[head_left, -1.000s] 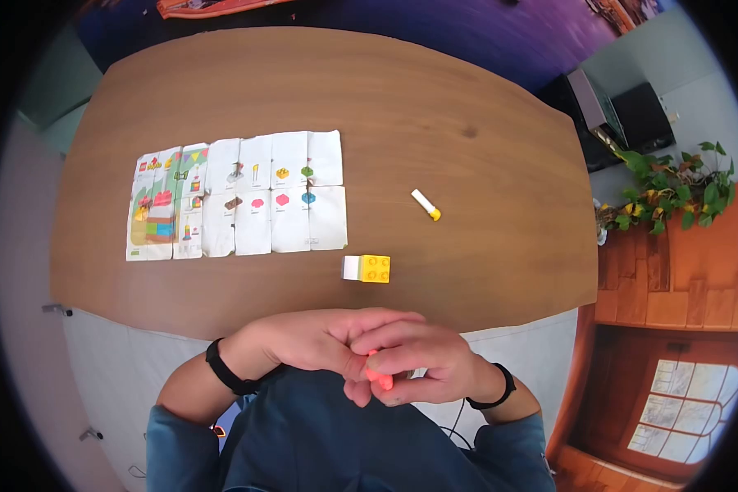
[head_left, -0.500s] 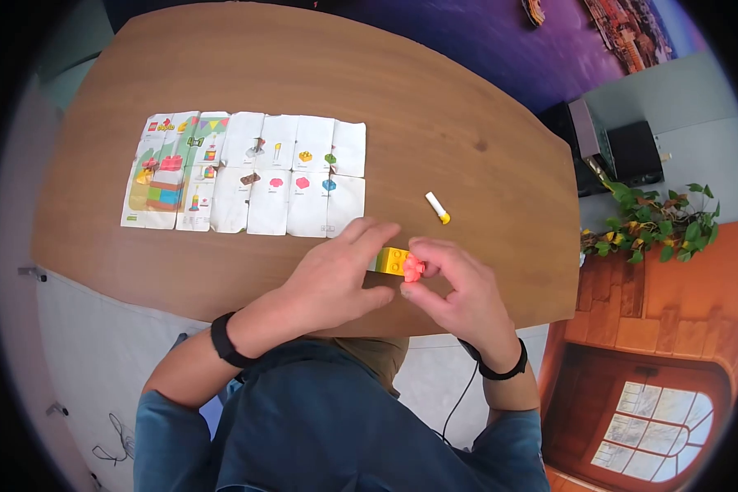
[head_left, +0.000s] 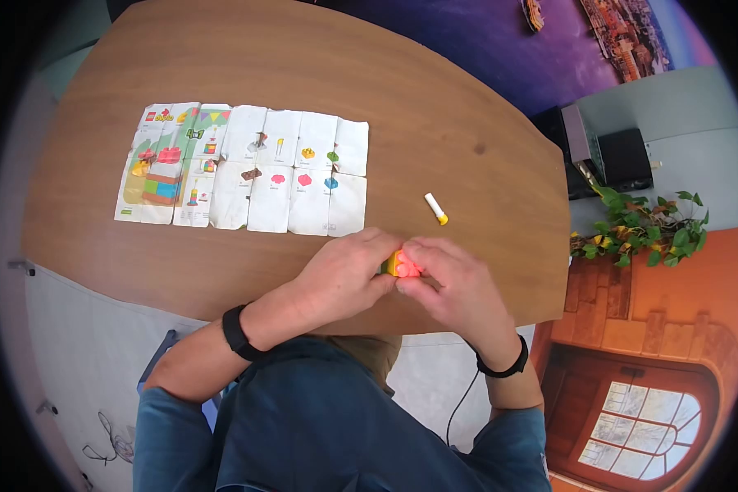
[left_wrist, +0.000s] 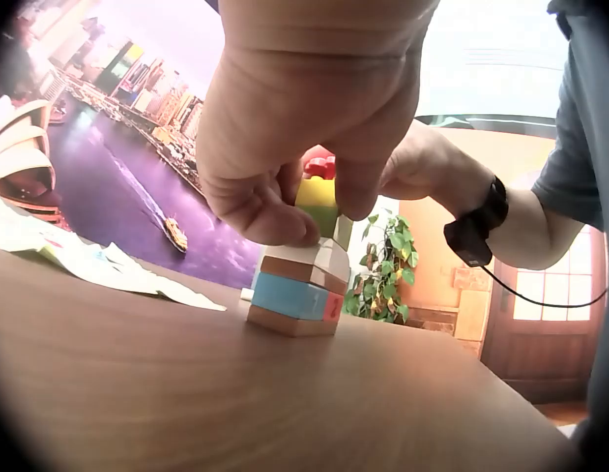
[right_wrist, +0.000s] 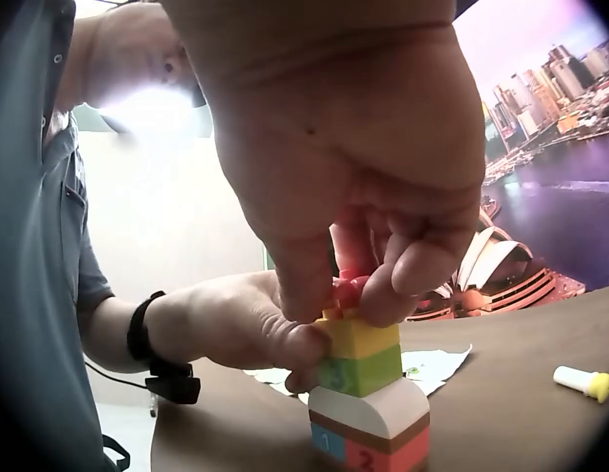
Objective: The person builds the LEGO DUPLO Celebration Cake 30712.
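A small tower of toy building bricks stands on the table. In the right wrist view it shows blue [right_wrist: 329,442] and red bricks [right_wrist: 388,454] marked 1 and 2, a curved white brick [right_wrist: 383,405], a green brick [right_wrist: 371,374] and a yellow brick [right_wrist: 368,341]. My left hand [head_left: 340,275] grips the upper bricks from the side, thumb and fingers at the green one. With thumb and fingertips, my right hand [head_left: 465,283] pinches a pinkish-red bumpy piece [head_left: 408,264] right at the yellow brick's top. Its underside is hidden.
An unfolded instruction sheet [head_left: 242,168] lies on the table [head_left: 303,74] at left. A white stick with a yellow end [head_left: 435,205] lies beyond my right hand. Past the table's right edge hang plant leaves [head_left: 648,230]; a cable [head_left: 461,406] runs down from my right wrist.
Both hands moved from over my lap, where they held the pinkish-red piece, forward to the tower. The left hand closed round the bricks, and the right brought the piece onto the yellow top.
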Available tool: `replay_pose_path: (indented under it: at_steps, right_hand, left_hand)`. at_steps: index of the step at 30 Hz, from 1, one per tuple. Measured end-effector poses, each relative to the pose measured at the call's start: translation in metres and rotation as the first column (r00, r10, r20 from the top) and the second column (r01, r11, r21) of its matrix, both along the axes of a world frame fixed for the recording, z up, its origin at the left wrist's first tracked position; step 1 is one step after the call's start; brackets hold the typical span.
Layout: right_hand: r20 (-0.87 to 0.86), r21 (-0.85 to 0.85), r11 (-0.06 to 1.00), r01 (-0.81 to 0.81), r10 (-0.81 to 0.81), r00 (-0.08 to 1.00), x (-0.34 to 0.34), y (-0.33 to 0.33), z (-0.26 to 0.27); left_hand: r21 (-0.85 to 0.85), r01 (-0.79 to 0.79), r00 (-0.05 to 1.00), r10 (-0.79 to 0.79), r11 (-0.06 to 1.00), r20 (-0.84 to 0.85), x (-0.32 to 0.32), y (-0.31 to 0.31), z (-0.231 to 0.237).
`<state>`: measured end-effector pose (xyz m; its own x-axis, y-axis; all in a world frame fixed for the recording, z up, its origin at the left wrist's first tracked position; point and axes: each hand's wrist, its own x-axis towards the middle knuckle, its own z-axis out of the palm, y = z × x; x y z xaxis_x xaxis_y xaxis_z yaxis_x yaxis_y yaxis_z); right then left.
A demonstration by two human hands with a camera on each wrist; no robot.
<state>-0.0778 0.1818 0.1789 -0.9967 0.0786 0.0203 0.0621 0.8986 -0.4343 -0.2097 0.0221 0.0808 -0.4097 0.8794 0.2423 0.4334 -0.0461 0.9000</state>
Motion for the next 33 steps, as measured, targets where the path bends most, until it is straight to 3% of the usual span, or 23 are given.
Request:
replay_pose_path:
  at_steps: [9, 17, 20, 22, 25, 27, 28, 30, 33]
  right_hand:
    - [-0.162, -0.047, 0.998, 0.049, -0.055, 0.985, 0.011, 0.008, 0.001]
    - [-0.086, -0.169, 0.984, 0.061, -0.076, 0.993, 0.012, 0.009, -0.007]
    - [-0.096, -0.147, 0.988, 0.051, -0.065, 0.993, 0.01, 0.006, 0.0]
    - [-0.123, -0.146, 0.989, 0.025, -0.043, 0.992, 0.009, 0.012, -0.002]
    - [-0.205, -0.234, 0.966, 0.114, -0.163, 0.965, 0.011, 0.04, -0.011]
    - [-0.034, -0.265, 0.9, 0.347, -0.369, 0.929, 0.003, 0.064, -0.018]
    - [-0.04, -0.274, 0.898, 0.344, -0.368, 0.929, 0.001, 0.073, -0.025]
    - [-0.035, -0.09, 0.912, 0.4, -0.404, 0.914, -0.005, 0.09, -0.044]
    - [0.003, -0.029, 0.921, 0.389, -0.389, 0.921, -0.012, 0.101, -0.068]
  left_hand:
    - [-0.056, -0.015, 1.0, 0.015, 0.998, -0.004, -0.002, -0.003, 0.004]
    - [-0.101, 0.009, 1.0, -0.009, 0.995, -0.003, -0.005, 0.0, 0.005]
    - [0.006, -0.113, 0.977, 0.113, 0.994, -0.181, 0.003, -0.001, 0.001]
    - [0.039, -0.13, 0.971, 0.135, 0.991, -0.196, 0.004, -0.002, 0.003]
    - [0.086, -0.095, 0.979, 0.109, 0.992, -0.174, 0.006, -0.002, 0.006]
    - [0.116, -0.056, 0.982, 0.075, 0.992, -0.173, 0.009, 0.0, 0.007]
    - [0.11, -0.056, 0.98, 0.076, 0.992, -0.182, 0.008, 0.001, 0.008]
    - [0.059, 0.029, 0.986, -0.019, 0.998, -0.166, 0.006, 0.003, 0.009]
    - [0.089, 0.011, 0.98, 0.007, 0.996, -0.197, 0.007, 0.004, 0.006]
